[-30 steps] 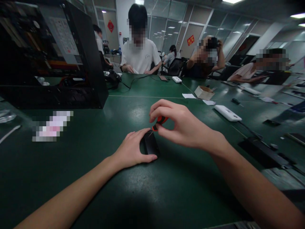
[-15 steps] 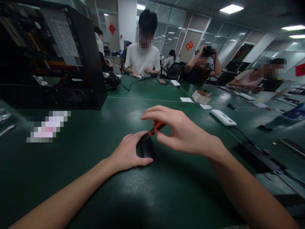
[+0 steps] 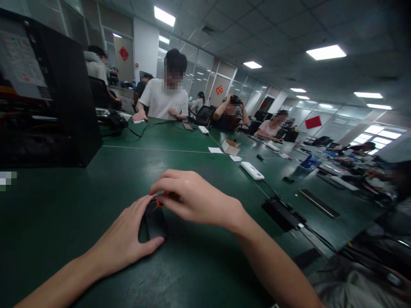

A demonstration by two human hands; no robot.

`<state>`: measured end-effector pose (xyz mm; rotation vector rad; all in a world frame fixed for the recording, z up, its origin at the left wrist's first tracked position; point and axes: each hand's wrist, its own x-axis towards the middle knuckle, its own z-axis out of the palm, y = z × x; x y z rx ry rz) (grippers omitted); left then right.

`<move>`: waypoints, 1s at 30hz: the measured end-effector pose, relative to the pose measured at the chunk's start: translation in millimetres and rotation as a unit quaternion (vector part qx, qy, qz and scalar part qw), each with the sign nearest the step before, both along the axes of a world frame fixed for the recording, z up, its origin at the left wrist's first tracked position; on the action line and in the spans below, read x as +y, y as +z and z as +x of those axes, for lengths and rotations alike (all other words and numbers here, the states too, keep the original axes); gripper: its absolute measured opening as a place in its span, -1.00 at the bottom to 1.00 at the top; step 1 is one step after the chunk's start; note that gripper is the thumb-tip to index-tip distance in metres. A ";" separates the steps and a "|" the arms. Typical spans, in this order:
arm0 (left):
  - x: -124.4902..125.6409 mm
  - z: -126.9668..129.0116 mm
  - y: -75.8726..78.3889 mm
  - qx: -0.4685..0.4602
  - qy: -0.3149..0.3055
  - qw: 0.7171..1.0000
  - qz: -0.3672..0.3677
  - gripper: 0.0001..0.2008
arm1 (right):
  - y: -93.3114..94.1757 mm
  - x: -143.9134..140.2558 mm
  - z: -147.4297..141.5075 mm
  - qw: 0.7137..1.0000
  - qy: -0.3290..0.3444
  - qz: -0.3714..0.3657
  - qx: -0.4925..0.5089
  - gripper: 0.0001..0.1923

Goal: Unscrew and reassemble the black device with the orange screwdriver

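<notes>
1. Near centre of the green table (image 3: pixel 80 205): small black device (image 3: pixel 155 222), smooth, rounded, matte; no legible marking.
2. Left hand (image 3: pixel 123 239) lies flat, thumb and fingers cupping the device's sides.
3. Right hand (image 3: pixel 195 200), wrist arched, pinches a red-handled screwdriver (image 3: pixel 163 196), tip on the device.
4. Far right: white oblong box (image 3: pixel 252 170), glossy.

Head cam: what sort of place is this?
Likely an electronics assembly or repair workroom in an office building: a long green table shared by several seated people, an opened computer case, and the person's right hand working an orange-handled screwdriver on a small black device.
</notes>
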<state>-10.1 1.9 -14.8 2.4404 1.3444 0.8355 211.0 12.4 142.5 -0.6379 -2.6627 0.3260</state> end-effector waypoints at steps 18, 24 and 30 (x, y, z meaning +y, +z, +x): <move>6.8 -14.4 31.2 0.094 -0.140 0.983 0.069 -0.46 | 15.6 -27.2 68.8 0.969 -0.113 -0.087 -0.204 -0.81; 4.5 -5.0 35.3 0.082 -0.097 0.991 0.034 -0.52 | 22.9 -30.3 55.0 0.978 -0.052 -0.072 -0.189 -0.77; 3.6 -4.6 31.5 0.082 -0.097 0.991 0.046 -0.56 | 18.5 -24.0 43.6 0.986 -0.049 -0.041 -0.154 -0.81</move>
